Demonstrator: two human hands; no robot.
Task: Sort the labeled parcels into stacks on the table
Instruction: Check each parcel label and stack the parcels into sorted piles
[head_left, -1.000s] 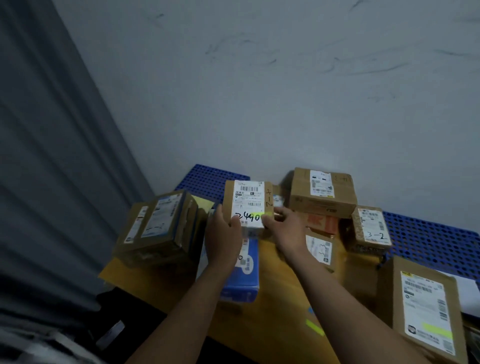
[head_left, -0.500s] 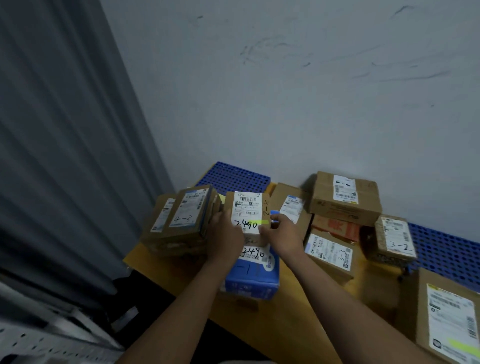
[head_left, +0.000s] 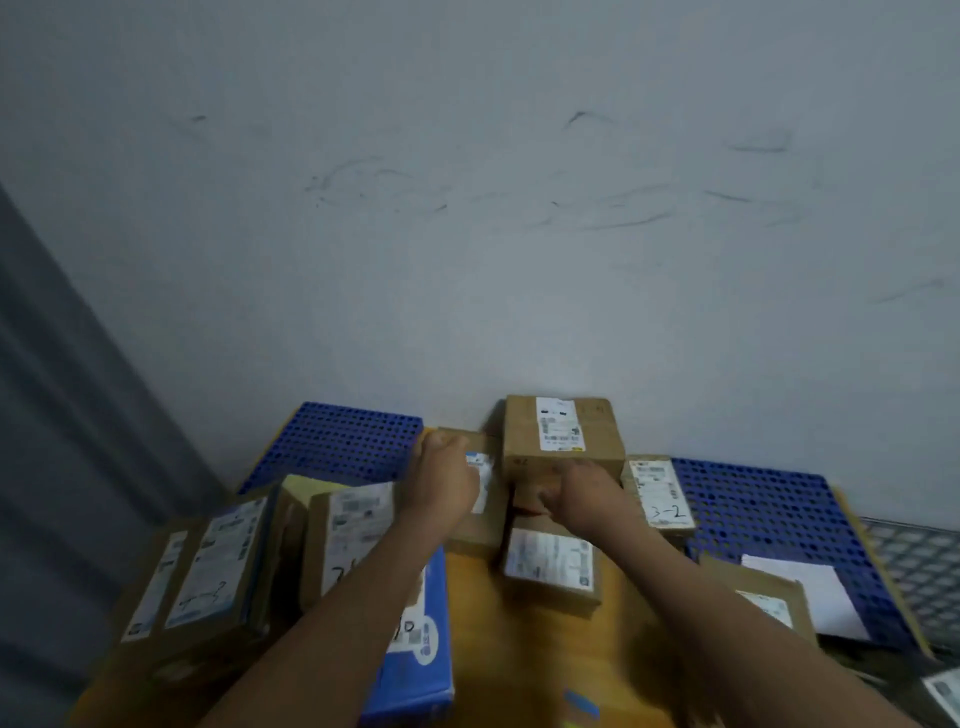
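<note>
The yellow wooden worktop (head_left: 524, 649) is carrying grouped parcels. Brown cardboard parcels (head_left: 218, 566) are leaning together at its left edge, probably sorted by handwritten code, though blur is making most labels unreadable. At the back edge a large brown cardboard box (head_left: 563, 436) is sitting on top of others. The left hand (head_left: 441, 483) is curling its fingers over the top of a slim brown labelled parcel (head_left: 480, 525) standing beside that box, likely steadying it. The right hand (head_left: 587, 493) is reaching beneath the box with curled fingers, and I cannot tell whether it is gripping anything.
</note>
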